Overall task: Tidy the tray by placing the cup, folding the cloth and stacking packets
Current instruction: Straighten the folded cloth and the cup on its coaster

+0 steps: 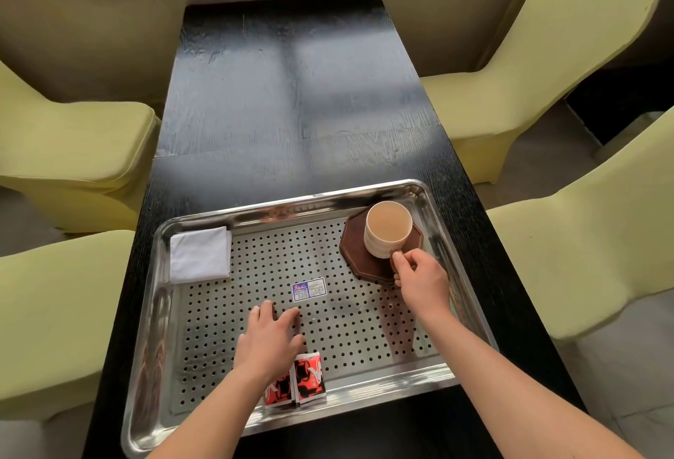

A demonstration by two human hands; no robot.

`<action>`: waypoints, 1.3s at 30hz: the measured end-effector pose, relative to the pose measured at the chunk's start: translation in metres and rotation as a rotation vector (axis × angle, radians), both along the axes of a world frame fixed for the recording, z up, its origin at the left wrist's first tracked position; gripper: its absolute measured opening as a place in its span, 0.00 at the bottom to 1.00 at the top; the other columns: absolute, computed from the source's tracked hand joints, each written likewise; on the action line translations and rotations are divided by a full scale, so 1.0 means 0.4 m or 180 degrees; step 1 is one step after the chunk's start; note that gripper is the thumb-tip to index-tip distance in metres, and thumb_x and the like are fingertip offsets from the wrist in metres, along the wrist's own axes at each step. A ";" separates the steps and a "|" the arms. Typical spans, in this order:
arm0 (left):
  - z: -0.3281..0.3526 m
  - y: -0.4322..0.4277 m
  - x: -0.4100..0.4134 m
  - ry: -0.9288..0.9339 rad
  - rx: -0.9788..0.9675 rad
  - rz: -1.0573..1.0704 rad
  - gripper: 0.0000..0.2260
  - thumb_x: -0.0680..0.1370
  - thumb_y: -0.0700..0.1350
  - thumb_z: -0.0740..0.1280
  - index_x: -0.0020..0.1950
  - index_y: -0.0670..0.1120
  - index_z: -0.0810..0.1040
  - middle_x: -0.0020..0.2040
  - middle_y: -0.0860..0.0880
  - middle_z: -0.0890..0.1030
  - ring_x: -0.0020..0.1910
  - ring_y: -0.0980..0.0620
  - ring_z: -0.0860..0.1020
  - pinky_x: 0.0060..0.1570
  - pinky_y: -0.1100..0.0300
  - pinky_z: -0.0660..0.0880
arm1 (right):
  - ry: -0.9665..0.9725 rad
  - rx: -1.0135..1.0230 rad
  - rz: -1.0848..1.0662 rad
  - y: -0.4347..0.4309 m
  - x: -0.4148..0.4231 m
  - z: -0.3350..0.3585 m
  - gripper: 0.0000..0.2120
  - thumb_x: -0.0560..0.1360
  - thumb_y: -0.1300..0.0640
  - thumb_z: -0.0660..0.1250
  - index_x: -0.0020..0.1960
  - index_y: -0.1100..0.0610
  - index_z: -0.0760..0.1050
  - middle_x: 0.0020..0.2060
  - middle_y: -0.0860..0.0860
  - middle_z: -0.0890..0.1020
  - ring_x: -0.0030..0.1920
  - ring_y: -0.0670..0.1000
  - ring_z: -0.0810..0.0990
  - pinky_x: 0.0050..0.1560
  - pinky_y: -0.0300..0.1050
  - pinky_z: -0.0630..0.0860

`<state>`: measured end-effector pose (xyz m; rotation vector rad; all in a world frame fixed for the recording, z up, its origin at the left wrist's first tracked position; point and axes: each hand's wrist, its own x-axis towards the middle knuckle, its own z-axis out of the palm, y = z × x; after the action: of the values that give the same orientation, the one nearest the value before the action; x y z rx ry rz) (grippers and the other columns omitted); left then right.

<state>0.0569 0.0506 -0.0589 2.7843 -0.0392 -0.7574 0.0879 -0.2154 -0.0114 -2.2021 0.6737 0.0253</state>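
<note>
Head view: my right hand point(419, 276) pinches the cup point(387, 229) handle on the coaster point(368, 258); my left hand point(270, 338) lies flat, empty, just beyond the packets point(297, 382).

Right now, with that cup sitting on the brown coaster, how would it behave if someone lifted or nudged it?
The cup looks nearly full of milky drink, so it is probably heavy for its size and apt to spill. It seems ceramic, hence stiff and breakable. The right hand pinches its handle; pushed, it might slide on the coaster.

Black wood table point(291, 94), pale-green covered chairs point(65, 137) both sides – brown octagonal coaster point(355, 252)
</note>
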 end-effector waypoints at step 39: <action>0.073 -0.350 0.251 0.0964 -0.3033 0.2489 0.10 0.69 0.32 0.61 0.47 0.41 0.76 0.43 0.45 0.78 0.43 0.48 0.74 0.45 0.53 0.72 | 0.0875 0.0400 -0.0436 -0.067 0.029 -0.099 0.15 0.76 0.60 0.65 0.62 0.60 0.76 0.57 0.53 0.73 0.53 0.53 0.76 0.57 0.50 0.75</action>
<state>0.1574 -0.0893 -0.0295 1.5646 0.5526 -0.6710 0.0996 -0.2422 -0.0509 -2.0458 0.9478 0.2965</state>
